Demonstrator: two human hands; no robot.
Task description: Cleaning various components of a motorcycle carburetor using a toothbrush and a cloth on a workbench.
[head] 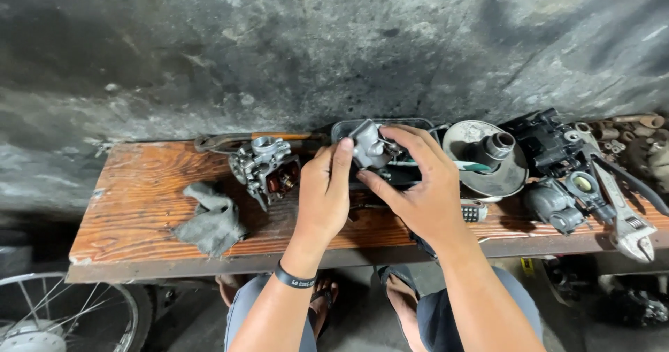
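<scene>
Seen from the head camera, you hold a small grey cast-metal carburettor part (369,146) above the worn orange-brown wooden bench (139,205), both hands closed round it — your left hand (324,195) pinching its left edge between thumb and fingertips, your right hand (418,185) cupping it from the right with fingers curled over the top. The part sits raised in front of a dark shallow plastic tray (341,127), well clear of the bench. Its long axis appears to run roughly upright with a slight lean to the left, though your fingers hide its lower end. To its left lies a larger silver carburettor body (265,167) and a crumpled grey rag (212,219); to the right, a round metal pulley disc (484,157) and a steel adjustable spanner (624,216). By the look of it you are inspecting or turning the piece in hand — any next move calls for a firm two-handed grip, since small fittings could drop.
</scene>
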